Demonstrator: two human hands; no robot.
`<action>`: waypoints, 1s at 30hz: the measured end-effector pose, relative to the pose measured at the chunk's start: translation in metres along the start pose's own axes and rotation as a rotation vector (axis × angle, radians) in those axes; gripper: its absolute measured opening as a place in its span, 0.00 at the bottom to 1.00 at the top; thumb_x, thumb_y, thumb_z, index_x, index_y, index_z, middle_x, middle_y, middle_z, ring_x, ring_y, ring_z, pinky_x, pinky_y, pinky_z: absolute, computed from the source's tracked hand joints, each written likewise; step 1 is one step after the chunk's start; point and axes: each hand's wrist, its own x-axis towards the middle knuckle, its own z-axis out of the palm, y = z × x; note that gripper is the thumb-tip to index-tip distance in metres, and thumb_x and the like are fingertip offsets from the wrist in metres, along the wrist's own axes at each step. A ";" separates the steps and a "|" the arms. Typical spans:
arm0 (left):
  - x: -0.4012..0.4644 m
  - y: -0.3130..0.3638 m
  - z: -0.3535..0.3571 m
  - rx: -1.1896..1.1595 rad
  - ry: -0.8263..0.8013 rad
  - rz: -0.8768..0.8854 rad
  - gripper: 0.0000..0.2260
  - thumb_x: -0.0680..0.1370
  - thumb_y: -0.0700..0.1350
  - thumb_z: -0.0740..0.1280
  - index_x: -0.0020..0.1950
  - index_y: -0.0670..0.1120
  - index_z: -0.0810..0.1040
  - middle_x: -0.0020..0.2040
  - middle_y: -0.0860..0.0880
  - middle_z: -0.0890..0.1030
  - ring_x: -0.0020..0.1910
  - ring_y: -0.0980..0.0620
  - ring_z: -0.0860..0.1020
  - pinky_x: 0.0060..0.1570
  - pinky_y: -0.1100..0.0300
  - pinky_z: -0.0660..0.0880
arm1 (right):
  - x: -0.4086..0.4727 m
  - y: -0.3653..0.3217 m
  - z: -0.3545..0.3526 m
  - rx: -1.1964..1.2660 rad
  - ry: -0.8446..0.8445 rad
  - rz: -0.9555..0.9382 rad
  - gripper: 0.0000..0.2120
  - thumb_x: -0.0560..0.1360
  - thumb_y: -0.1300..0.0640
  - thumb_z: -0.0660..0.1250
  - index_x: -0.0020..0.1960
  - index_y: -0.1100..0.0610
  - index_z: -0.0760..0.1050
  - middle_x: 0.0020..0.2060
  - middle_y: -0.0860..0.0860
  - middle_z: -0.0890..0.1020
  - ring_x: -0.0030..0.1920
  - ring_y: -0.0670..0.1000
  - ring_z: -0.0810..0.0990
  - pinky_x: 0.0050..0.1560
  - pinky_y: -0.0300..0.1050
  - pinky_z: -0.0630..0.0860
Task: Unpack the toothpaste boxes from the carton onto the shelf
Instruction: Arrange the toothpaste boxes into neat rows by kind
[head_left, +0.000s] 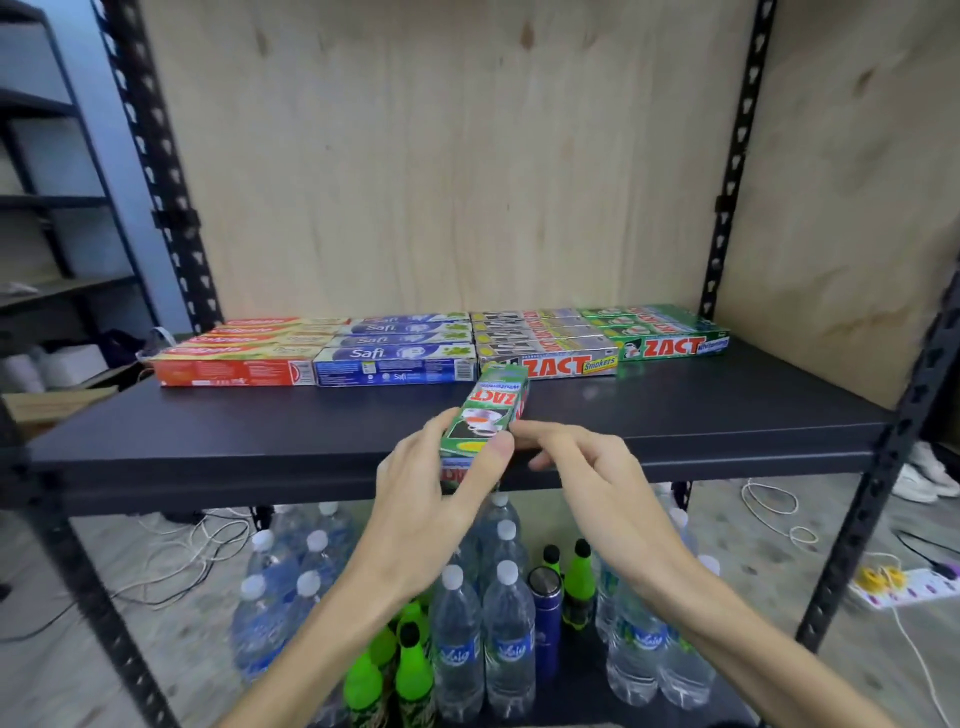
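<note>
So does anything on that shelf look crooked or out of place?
Only the green Zact box in the left hand. It points end-on toward the back, while the shelved boxes lie sideways in neat rows. The green Zact row at the right also sits further back than the other rows. Nothing looks damaged.

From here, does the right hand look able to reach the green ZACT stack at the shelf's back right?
Probably yes: the right hand is free at the shelf edge, with bare shelf between it and the green ZACT stack.

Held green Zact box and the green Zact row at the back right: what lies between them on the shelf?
Only bare dark shelf lies between the held box and the green Zact row, head view.
</note>
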 end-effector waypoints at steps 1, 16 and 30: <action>0.004 -0.004 -0.006 0.064 0.004 0.014 0.28 0.71 0.76 0.56 0.67 0.66 0.69 0.55 0.75 0.70 0.64 0.68 0.66 0.70 0.54 0.65 | 0.004 0.000 0.001 0.031 -0.057 0.006 0.16 0.82 0.57 0.59 0.58 0.45 0.83 0.53 0.38 0.84 0.52 0.36 0.80 0.51 0.26 0.71; 0.098 -0.034 -0.048 0.324 -0.317 0.150 0.25 0.73 0.64 0.70 0.69 0.61 0.74 0.63 0.66 0.77 0.58 0.69 0.72 0.53 0.68 0.69 | 0.104 0.048 -0.080 -0.728 -0.148 -0.118 0.36 0.67 0.27 0.65 0.71 0.39 0.70 0.67 0.46 0.73 0.67 0.51 0.70 0.69 0.58 0.68; 0.149 0.026 0.095 0.387 -0.234 0.384 0.24 0.74 0.62 0.73 0.67 0.54 0.78 0.63 0.57 0.76 0.64 0.57 0.69 0.65 0.55 0.68 | 0.104 0.104 -0.212 -0.729 0.024 -0.035 0.32 0.67 0.36 0.71 0.69 0.46 0.74 0.60 0.47 0.74 0.60 0.50 0.74 0.62 0.45 0.71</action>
